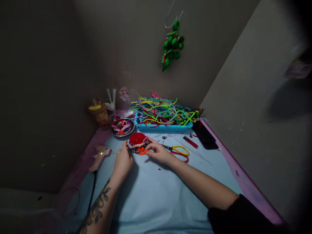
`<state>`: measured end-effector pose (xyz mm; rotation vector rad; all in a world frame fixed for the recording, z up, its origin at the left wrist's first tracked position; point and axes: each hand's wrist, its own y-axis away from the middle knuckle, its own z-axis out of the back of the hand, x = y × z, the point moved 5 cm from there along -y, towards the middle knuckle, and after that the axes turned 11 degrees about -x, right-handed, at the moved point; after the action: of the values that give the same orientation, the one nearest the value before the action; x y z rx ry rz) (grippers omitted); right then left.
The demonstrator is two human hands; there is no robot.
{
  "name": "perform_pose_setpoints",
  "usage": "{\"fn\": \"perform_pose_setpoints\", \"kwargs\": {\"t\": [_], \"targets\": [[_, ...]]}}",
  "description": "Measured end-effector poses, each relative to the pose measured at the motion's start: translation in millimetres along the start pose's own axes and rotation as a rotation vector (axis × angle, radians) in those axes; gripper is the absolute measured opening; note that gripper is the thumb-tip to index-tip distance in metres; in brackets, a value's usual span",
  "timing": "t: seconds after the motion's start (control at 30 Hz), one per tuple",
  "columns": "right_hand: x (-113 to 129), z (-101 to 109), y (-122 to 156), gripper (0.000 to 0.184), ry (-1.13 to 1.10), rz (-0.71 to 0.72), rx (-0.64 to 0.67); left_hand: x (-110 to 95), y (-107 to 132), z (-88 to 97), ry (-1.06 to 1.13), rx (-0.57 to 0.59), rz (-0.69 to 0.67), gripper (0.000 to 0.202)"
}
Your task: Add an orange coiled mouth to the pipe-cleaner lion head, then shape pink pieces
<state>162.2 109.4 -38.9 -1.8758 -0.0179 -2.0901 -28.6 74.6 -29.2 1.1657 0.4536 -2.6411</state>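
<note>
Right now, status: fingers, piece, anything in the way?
Left fingers and right fingers on red craft piece, either side. Scissors close by on right, glue gun on left. Nothing seen blocking.

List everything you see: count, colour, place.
Hanging ornament: one, green and red, top centre
Tray: one, blue, back centre
Fuzzy stems: many, mixed, in tray
Dish: one, grey, left of tray
Trinket: one, pink, in dish
Cup: one, brown, back left
Sticks: several, white, beside cup
Glue gun: one, pink, left
Scissors: one, yellow and red handles, centre right
Lighter: one, red, beyond scissors
Flat slab: count unclear, black, right
Cloth: one, light blue, lower middle
Craft: one, red and orange, centre
Sleeve: one, black, lower right
Left hand: one, bare, craft's left
Right hand: one, bare, craft's right
</note>
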Motion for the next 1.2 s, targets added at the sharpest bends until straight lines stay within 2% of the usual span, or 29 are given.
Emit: {"fn": "perform_pose_setpoints", "kwargs": {"t": [0.13,0.27,0.33,0.47,0.6,0.7,0.8,0.9,1.0,1.1,1.2], "targets": [[-8.3,-9.8,-9.0,0.025,-0.103,-0.053,-0.081,2.7,-11.7,-5.5,0.070,0.002,0.037,0.067],[-14.0,-3.9,-16.4,0.028,-0.282,-0.204,-0.170,5.8,-21.9,-11.2,0.234,0.036,0.124,0.058],[-16.0,2.3,-19.2,0.032,-0.409,-0.296,-0.198,4.5,-23.9,-11.3,0.439,0.030,0.242,0.050],[-14.7,14.2,-21.8,0.039,-0.594,-0.430,-0.235,-5.3,-20.0,-12.7,0.953,-0.035,0.596,0.031],[-10.3,18.4,-20.8,0.038,-0.692,-0.518,-0.227,-18.6,-14.6,-19.7,1.168,-0.139,0.855,0.022],[-7.8,19.5,-20.5,0.039,-0.748,-0.561,-0.235,-26.8,-14.2,-27.4,1.231,-0.184,0.960,0.022],[-3.4,21.6,-21.5,0.038,-0.772,-0.573,-0.235,-34.8,-15.6,-35.7,1.285,-0.145,0.986,0.025],[3.6,26.7,-22.8,0.037,-0.757,-0.563,-0.249,-43.5,-14.9,-43.7,1.384,-0.042,0.965,0.024],[11.2,32.3,-22.9,0.036,-0.701,-0.556,-0.269,-53.0,-12.3,-45.9,1.463,0.051,0.886,0.026],[20.1,36.5,-22.5,0.034,-0.621,-0.522,-0.263,-68.7,-10.5,-41.9,1.537,0.164,0.769,0.040],[35.4,48.8,-22.7,0.028,-0.479,-0.360,-0.351,-86.4,-13.3,-35.9,1.546,0.200,0.665,0.037]]}}
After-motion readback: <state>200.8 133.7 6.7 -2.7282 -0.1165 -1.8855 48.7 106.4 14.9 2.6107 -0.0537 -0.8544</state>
